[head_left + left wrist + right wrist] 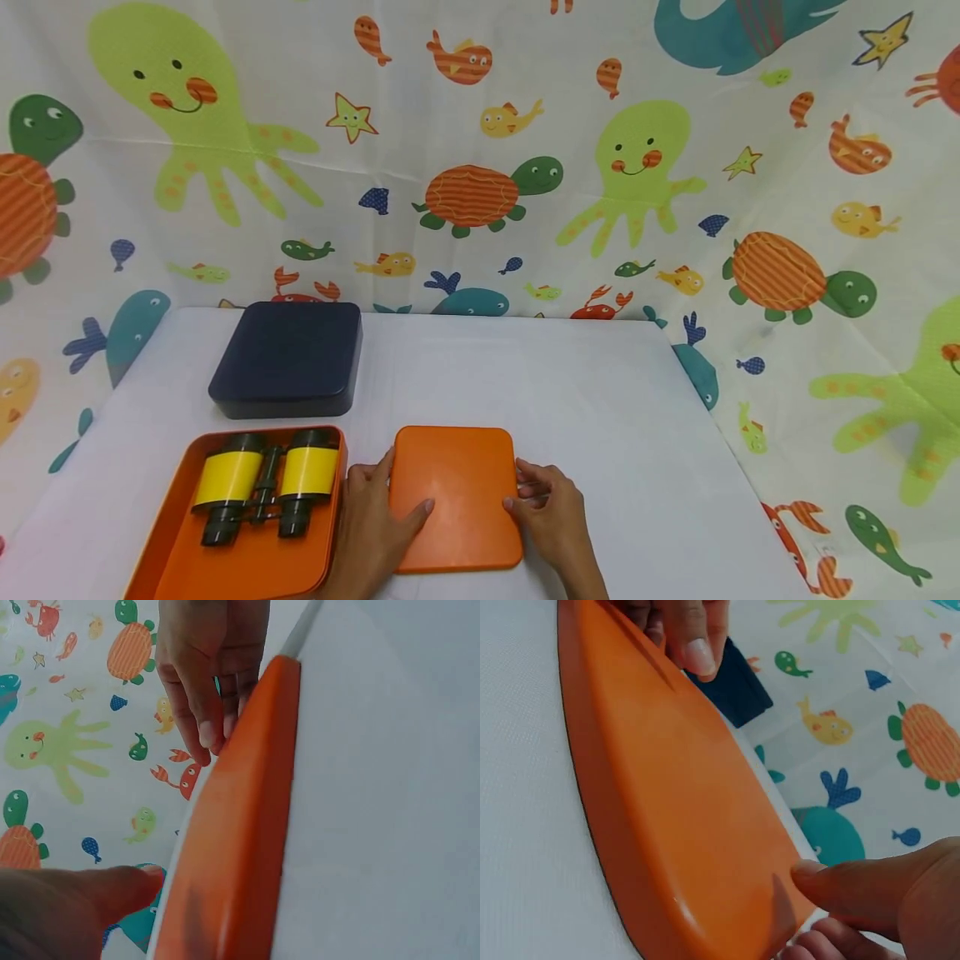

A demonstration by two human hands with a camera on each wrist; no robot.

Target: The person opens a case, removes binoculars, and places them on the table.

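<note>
An orange lid [457, 496] lies flat on the white table [570, 392], close to the near edge. My left hand [378, 512] grips its left edge, with the thumb laid on top. My right hand [543, 504] grips the right edge, its thumb tip also on the top face. The left wrist view shows the lid [232, 847] edge-on, my left thumb [82, 900] beside it and the right hand's fingers [206, 690] at the far side. From the right wrist, my right thumb [870, 889] presses the lid [675, 802].
Just left of the lid, an open orange box base [240, 575] holds black and yellow binoculars [262, 483]. A shut dark navy box [288, 358] stands behind it. A sea-animal print cloth [480, 150] hangs close round the table's back and sides.
</note>
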